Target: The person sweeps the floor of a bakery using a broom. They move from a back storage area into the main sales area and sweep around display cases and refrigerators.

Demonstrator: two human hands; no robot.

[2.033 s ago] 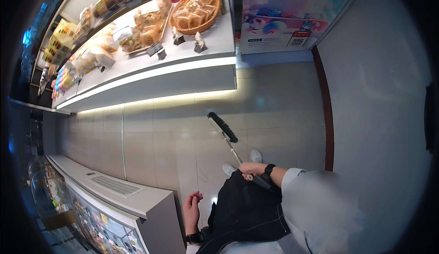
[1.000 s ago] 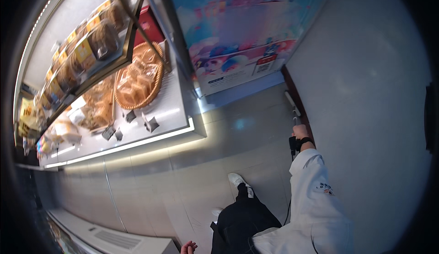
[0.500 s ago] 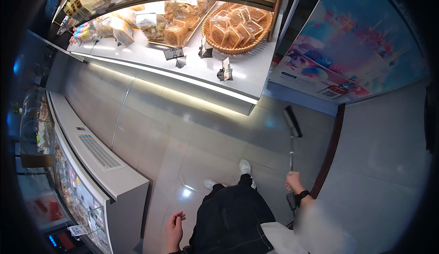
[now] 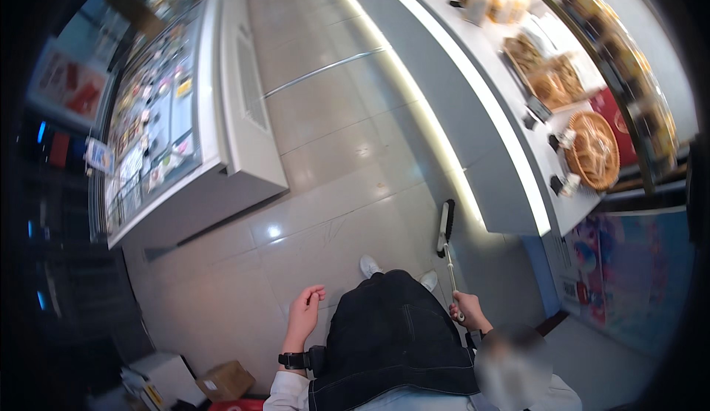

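My right hand (image 4: 468, 311) is wrapped round the pale handle of a broom (image 4: 446, 232). Its narrow head, edged with dark bristles, is over the tiled floor near the foot of the lit display counter. My left hand (image 4: 305, 310) hangs empty beside my dark apron (image 4: 396, 341), fingers loosely bent and not touching anything. My white shoes show below the apron, between the two hands.
On the right runs a pastry counter (image 4: 510, 159) with bagged baked goods and a round wicker basket (image 4: 616, 148). A glass-topped display case (image 4: 255, 163) stands at left. Lower left are a cardboard box (image 4: 225, 381) and a white box (image 4: 168, 378). A colourful poster panel (image 4: 629, 263) is at right.
My view has turned left, so the pastry counter now lies to the right and the display case shows more fully. The broom head now sits closer to the pastry counter's base.
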